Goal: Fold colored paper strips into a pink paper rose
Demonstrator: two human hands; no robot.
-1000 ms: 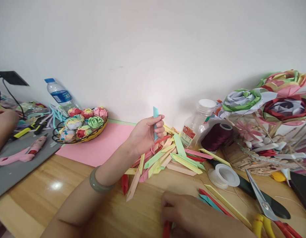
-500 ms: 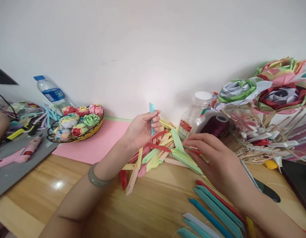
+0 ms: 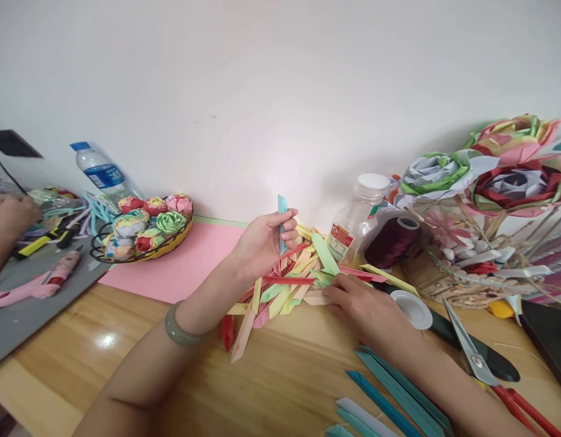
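My left hand (image 3: 266,243) is raised over the loose pile, closed around a small bundle of light-blue folded paper strips (image 3: 282,205) standing upright. My right hand (image 3: 353,300) lies at the near right edge of the pile of folded paper strips (image 3: 280,297) in yellow, green, pink, peach and red. Its fingers are curled down onto the strips; what they grip is hidden. A red paper strip (image 3: 289,280) lies across the pile just left of these fingers. Below my right forearm lie several teal, blue and pale paper strips (image 3: 380,397), side by side.
A clear jar (image 3: 353,218), a maroon thread spool (image 3: 392,243), a white ribbon spool (image 3: 412,308) and scissors (image 3: 475,358) stand or lie right. Paper flowers (image 3: 517,182) rise behind. Left are a flower basket (image 3: 171,246), water bottle (image 3: 100,173), pink glue gun (image 3: 39,288) and another person's hand (image 3: 16,212).
My right hand has moved from the near table up to the pile, and a red strip now lies across it. The red strip beside the teal ones no longer shows. My left hand stays put.
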